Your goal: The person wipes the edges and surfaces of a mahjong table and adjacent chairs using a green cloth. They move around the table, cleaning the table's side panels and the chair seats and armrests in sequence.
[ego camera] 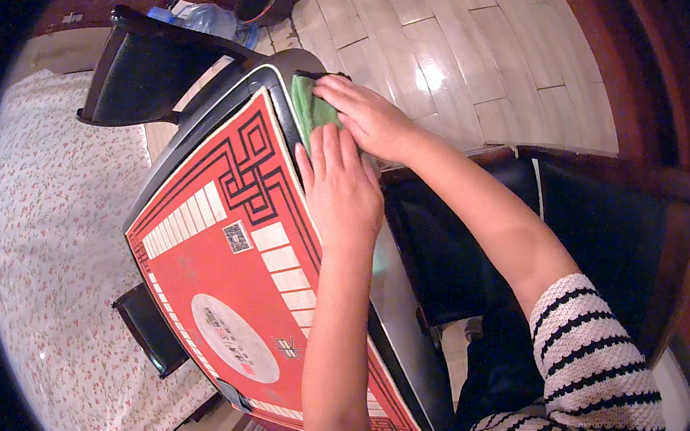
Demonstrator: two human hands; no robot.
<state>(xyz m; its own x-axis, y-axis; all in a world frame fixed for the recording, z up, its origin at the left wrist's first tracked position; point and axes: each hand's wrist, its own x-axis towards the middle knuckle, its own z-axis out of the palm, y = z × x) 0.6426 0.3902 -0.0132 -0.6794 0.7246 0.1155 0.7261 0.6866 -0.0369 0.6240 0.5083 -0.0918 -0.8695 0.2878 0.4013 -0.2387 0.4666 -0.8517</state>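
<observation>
A green cloth (309,109) with a dark edge lies over the rim at the far corner of a mahjong table (398,291). My right hand (367,115) is closed over the cloth from the outer side, pressing it to the rim. Beside it, my left hand (343,185) lies palm down along the same edge. Its fingertips reach the near part of the cloth; whether they grip it is hidden. A red printed mat (203,277) with black fretwork, white blocks and a pale oval bearing writing covers the tabletop.
Black chairs (153,66) stand around the table, one (470,235) close on the right. A small dark object (232,394) sits at the mat's edge. Left is a floral-covered surface (64,240). A water jug (208,21) and a dark bucket (265,2) stand on the tiled floor (446,40).
</observation>
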